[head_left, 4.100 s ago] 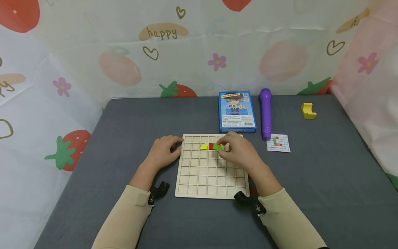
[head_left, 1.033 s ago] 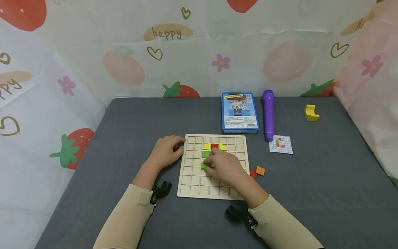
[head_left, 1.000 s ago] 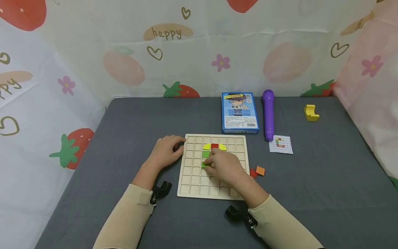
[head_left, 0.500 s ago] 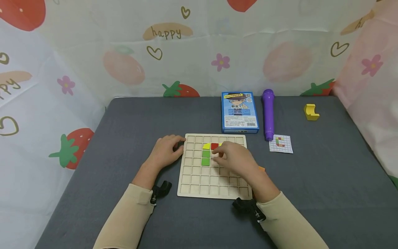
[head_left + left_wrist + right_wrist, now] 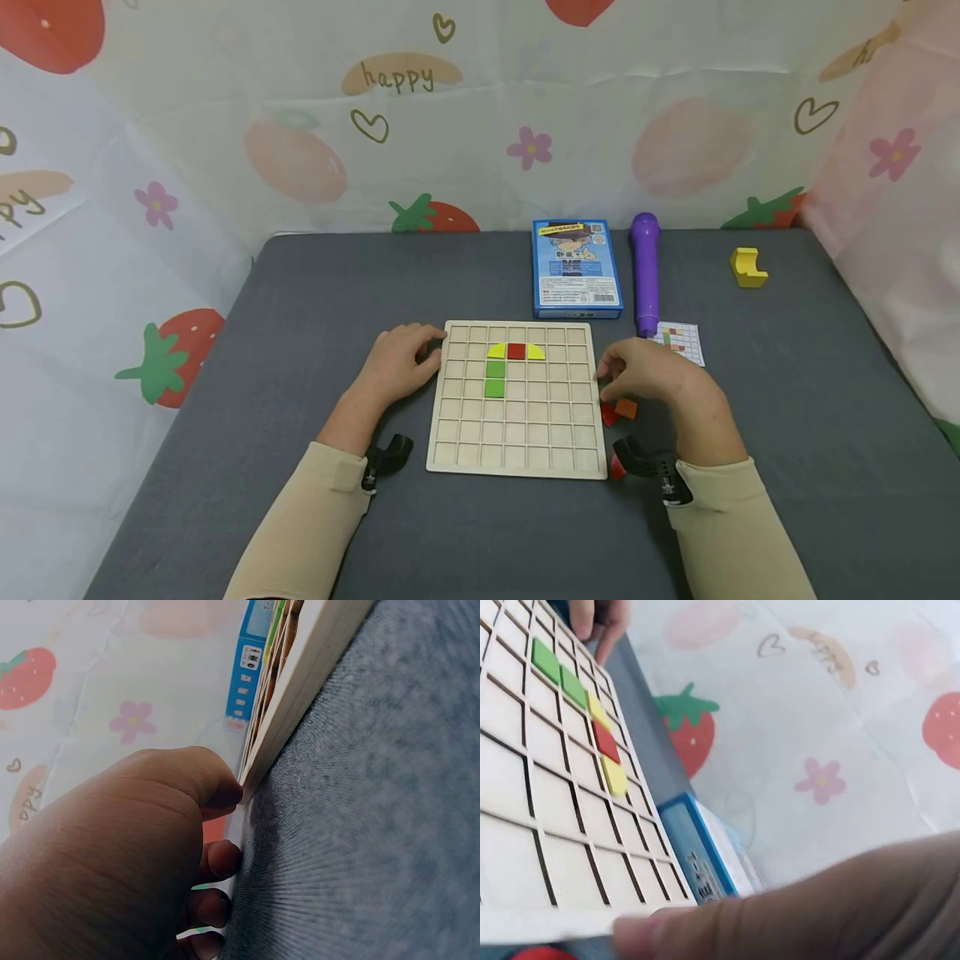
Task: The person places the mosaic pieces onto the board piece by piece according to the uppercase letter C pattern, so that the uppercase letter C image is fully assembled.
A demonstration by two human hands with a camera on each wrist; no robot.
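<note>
A pale wooden grid board [image 5: 514, 433] lies on the table. Set in its cells are a red square tile [image 5: 516, 352], yellow rounded tiles [image 5: 497, 352] on both sides of it, and two green square tiles [image 5: 495, 378] running down the left. My left hand [image 5: 396, 367] rests at the board's left edge, its thumb tip [image 5: 231, 793] right at the wood and its fingers relaxed. Just past the right edge, my right hand [image 5: 656, 373] hovers with loosely bent fingers and no tile visible in them. Beneath it lie an orange tile [image 5: 626, 409] and a red tile [image 5: 610, 414].
Behind the board stand a blue box [image 5: 577, 271] and a purple stick [image 5: 645, 275]. A printed grid card [image 5: 688, 342] is partly covered by my right hand. Another red piece [image 5: 617, 467] shows by the right wrist camera. A yellow block [image 5: 748, 268] sits at the back right.
My right hand has put green tiles into the cells under the left yellow one, then let go and moved right, off the board to the loose tiles. My left hand has stayed put.
</note>
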